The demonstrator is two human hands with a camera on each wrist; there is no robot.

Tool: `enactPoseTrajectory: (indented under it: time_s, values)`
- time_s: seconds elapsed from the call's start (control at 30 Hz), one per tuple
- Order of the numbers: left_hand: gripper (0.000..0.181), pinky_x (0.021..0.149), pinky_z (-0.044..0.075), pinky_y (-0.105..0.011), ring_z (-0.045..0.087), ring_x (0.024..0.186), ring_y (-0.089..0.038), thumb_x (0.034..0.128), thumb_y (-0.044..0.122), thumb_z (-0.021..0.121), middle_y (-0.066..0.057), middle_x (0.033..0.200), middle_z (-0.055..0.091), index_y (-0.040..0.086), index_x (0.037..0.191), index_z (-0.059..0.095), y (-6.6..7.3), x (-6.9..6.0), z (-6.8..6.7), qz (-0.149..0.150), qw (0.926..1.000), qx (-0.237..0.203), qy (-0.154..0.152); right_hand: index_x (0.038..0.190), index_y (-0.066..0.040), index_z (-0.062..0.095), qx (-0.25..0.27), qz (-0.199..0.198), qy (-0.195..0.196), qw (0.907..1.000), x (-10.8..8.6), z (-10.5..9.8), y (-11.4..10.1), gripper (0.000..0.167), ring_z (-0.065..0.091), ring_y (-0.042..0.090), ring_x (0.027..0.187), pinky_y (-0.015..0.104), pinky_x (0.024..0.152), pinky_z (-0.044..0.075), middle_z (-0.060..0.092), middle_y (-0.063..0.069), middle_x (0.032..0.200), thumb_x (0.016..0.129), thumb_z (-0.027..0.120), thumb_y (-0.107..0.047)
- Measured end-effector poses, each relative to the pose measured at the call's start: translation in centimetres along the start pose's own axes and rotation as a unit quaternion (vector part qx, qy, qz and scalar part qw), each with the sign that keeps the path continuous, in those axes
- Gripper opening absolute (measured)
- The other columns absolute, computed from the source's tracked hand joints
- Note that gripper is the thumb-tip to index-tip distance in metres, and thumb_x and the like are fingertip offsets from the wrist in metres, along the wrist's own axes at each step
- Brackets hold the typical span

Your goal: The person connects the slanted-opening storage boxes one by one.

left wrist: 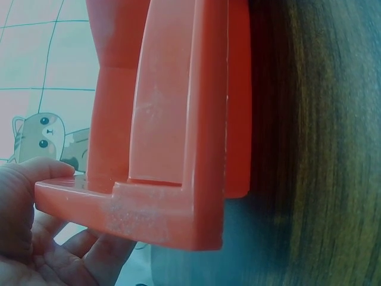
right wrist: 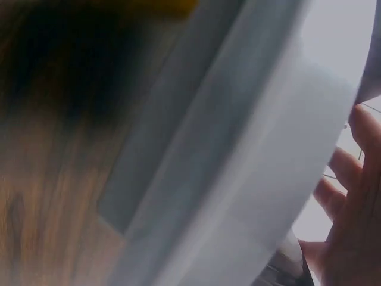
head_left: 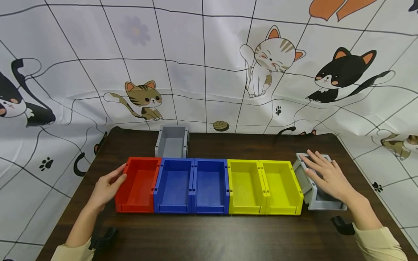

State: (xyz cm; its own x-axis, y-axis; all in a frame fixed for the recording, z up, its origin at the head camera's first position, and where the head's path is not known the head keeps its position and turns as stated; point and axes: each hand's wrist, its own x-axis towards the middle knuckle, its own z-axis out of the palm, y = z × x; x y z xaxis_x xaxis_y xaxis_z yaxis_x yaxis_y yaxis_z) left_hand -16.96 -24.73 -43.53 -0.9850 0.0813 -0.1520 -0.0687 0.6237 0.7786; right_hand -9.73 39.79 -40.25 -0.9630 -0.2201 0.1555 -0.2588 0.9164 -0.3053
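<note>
A red bin (head_left: pixel 141 186) stands at the left end of a row of bins on the dark table. My left hand (head_left: pixel 106 186) grips its left wall, with the thumb (left wrist: pixel 50 168) over the rim and the other fingers along the outside. Beside the right end of the row is a grey bin (head_left: pixel 307 179), which looks tilted. My right hand (head_left: pixel 326 177) lies over this bin with its fingers extended and spread, hiding much of the opening. In the right wrist view the grey bin (right wrist: pixel 262 155) is blurred, and whether the palm touches it cannot be told.
Two blue bins (head_left: pixel 173 209) and two yellow bins (head_left: pixel 247 210) stand side by side right of the red one. Behind the row, near the table's back edge, is another grey bin (head_left: pixel 172 143). A cat-print sheet (head_left: pixel 183 79) hangs behind the table (head_left: pixel 209 235).
</note>
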Motion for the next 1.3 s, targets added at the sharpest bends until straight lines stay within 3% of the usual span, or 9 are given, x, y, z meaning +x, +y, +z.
enactPoseTrajectory:
  time_s: [0.23,0.4,0.57,0.67,0.8,0.97,1.3]
  values:
    - [0.056,0.087,0.044,-0.057,0.046,0.115,-0.047,0.1000,0.036,0.041,-0.035,0.138,0.035,0.007,0.147,0.028,0.2,0.2,0.0,-0.010,0.9999,0.006,-0.001,0.150,-0.026,0.025,-0.009,0.016,-0.040,0.9990,0.6,-0.4,-0.1,0.055,0.009,0.034,0.141,0.071,0.100,0.000,0.013,0.010,0.156,0.098,0.046,-0.032]
    - [0.057,0.087,0.044,-0.056,0.046,0.114,-0.047,0.0999,0.036,0.041,-0.035,0.138,0.035,0.007,0.147,0.028,0.0,0.2,0.0,-0.013,0.9999,0.008,0.000,0.148,-0.023,0.029,-0.005,0.022,-0.062,0.9978,1.0,-0.7,-0.2,0.055,0.013,0.040,0.139,0.072,0.099,0.004,0.018,0.016,0.154,0.098,0.047,-0.033]
    - [0.056,0.085,0.045,-0.056,0.047,0.113,-0.047,0.0999,0.035,0.042,-0.035,0.138,0.035,0.007,0.146,0.029,-0.1,0.2,0.1,-0.009,0.9999,0.012,0.006,0.147,-0.018,0.031,-0.006,0.018,-0.113,0.9934,1.6,-1.9,-0.4,0.056,0.017,0.048,0.135,0.072,0.097,0.010,0.021,0.023,0.151,0.097,0.049,-0.036]
    - [0.055,0.085,0.045,-0.056,0.047,0.113,-0.047,0.1000,0.034,0.042,-0.036,0.137,0.035,0.006,0.146,0.030,-0.2,0.2,0.3,-0.004,0.9999,0.011,0.008,0.148,-0.017,0.029,0.000,0.024,-0.132,0.9909,1.7,-2.2,-0.5,0.058,0.013,0.048,0.136,0.072,0.098,0.008,0.018,0.024,0.151,0.097,0.048,-0.036]
    - [0.055,0.085,0.045,-0.057,0.047,0.113,-0.048,0.1001,0.034,0.042,-0.035,0.138,0.034,0.006,0.146,0.029,-0.3,0.0,0.4,-0.002,0.9999,0.007,0.008,0.150,-0.019,0.024,0.015,0.032,-0.109,0.9933,1.0,-1.4,-0.5,0.057,0.005,0.043,0.139,0.073,0.097,0.000,0.010,0.020,0.154,0.099,0.045,-0.034]
    - [0.055,0.085,0.045,-0.058,0.047,0.112,-0.047,0.1003,0.034,0.040,-0.036,0.137,0.035,0.006,0.146,0.028,-0.2,-0.1,0.3,-0.002,1.0000,0.008,0.004,0.150,-0.023,0.024,0.008,0.020,-0.060,0.9980,0.3,-0.2,-0.5,0.056,0.006,0.038,0.141,0.073,0.097,-0.002,0.010,0.014,0.156,0.099,0.045,-0.031]
    - [0.056,0.087,0.042,-0.059,0.043,0.116,-0.050,0.1004,0.034,0.040,-0.036,0.139,0.031,0.006,0.147,0.027,-0.3,0.1,0.3,0.000,1.0000,0.004,0.002,0.151,-0.026,0.021,-0.016,0.023,-0.041,0.9988,0.1,0.8,-0.1,0.055,0.005,0.035,0.141,0.069,0.101,-0.004,0.011,0.014,0.156,0.100,0.043,-0.032]
